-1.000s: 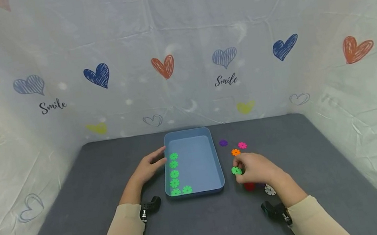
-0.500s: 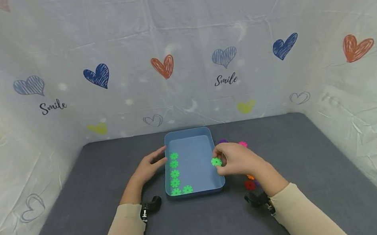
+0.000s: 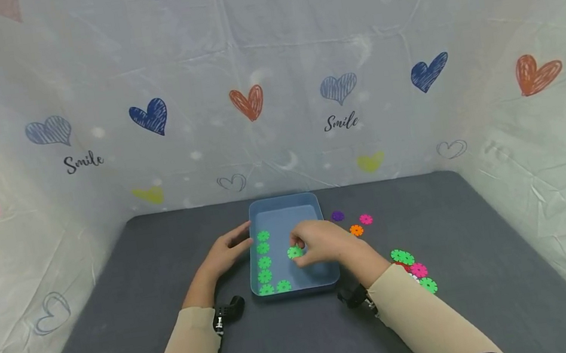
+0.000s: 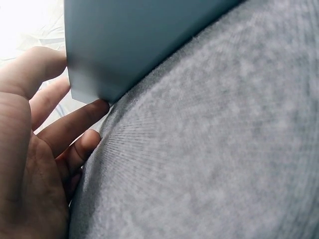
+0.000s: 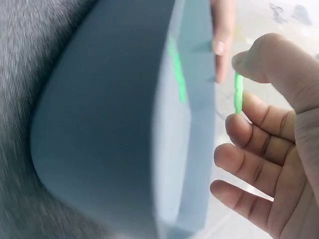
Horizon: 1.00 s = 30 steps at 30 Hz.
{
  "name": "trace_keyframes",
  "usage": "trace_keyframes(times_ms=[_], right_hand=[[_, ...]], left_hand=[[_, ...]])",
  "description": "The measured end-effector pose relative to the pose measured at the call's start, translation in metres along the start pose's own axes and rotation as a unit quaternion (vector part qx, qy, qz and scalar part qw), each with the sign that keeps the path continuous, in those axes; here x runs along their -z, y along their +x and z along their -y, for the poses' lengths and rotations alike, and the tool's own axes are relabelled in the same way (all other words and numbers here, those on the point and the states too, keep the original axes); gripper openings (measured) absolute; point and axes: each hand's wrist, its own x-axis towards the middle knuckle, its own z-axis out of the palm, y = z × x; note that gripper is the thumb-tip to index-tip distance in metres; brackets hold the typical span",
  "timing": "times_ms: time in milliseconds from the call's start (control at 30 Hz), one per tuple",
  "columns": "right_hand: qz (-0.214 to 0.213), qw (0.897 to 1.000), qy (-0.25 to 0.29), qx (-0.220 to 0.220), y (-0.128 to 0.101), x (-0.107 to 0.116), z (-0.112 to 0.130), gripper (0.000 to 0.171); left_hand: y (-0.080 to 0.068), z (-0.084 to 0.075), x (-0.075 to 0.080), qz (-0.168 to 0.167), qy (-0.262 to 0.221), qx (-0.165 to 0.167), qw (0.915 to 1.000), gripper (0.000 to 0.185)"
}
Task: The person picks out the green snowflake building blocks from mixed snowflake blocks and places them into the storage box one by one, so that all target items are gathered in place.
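Observation:
My right hand (image 3: 322, 241) is over the blue tray (image 3: 284, 201), pinching a green flower-shaped disc (image 3: 294, 252) between thumb and fingers. In the right wrist view the held disc (image 5: 238, 93) appears edge-on, above the tray's rim. My left hand (image 3: 224, 253) rests against the tray's left side with its fingers extended; the left wrist view has its fingertips at the tray wall (image 4: 124, 45). Inside the tray, several green flower discs (image 3: 264, 262) line the left side, and another green disc (image 3: 284, 285) lies beside the lowest of them along the near edge.
Right of the tray lie a purple disc (image 3: 338, 216), a pink disc (image 3: 366, 219) and an orange disc (image 3: 356, 230). Nearer, green discs (image 3: 402, 257), a pink disc (image 3: 418, 269) and others form a loose pile, partly hidden by the right sleeve (image 3: 422, 314). A printed curtain (image 3: 276, 51) stands behind the dark table.
My right hand has carried the green disc leftward from the loose discs to over the tray. The left hand has stayed at the tray's side.

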Motion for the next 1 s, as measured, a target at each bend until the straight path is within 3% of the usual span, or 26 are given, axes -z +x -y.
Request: trace_keyframes(times_ms=[200, 367, 600, 833, 1000], right_hand=[[0.047, 0.999, -0.018, 0.014, 0.017, -0.022, 0.006, 0.021], [0.06, 0.997, -0.038, 0.019, 0.025, -0.038, 0.007, 0.023], [0.068, 0.997, -0.03, 0.029, 0.026, -0.044, 0.011, 0.026], [0.075, 0.996, 0.018, 0.043, 0.011, -0.033, 0.01, 0.03], [0.032, 0.999, 0.024, 0.029, -0.013, -0.021, 0.001, 0.032]], left_hand=[[-0.007, -0.02, 0.0, 0.007, 0.0, 0.002, 1.0, 0.058], [-0.016, -0.039, 0.003, 0.012, -0.002, -0.01, 0.9999, 0.056], [0.001, 0.003, 0.0, 0.007, -0.007, -0.01, 0.9999, 0.06], [0.001, 0.001, 0.001, 0.003, 0.003, -0.006, 1.0, 0.06], [0.001, 0.0, 0.002, 0.001, 0.008, 0.0, 1.0, 0.06]])
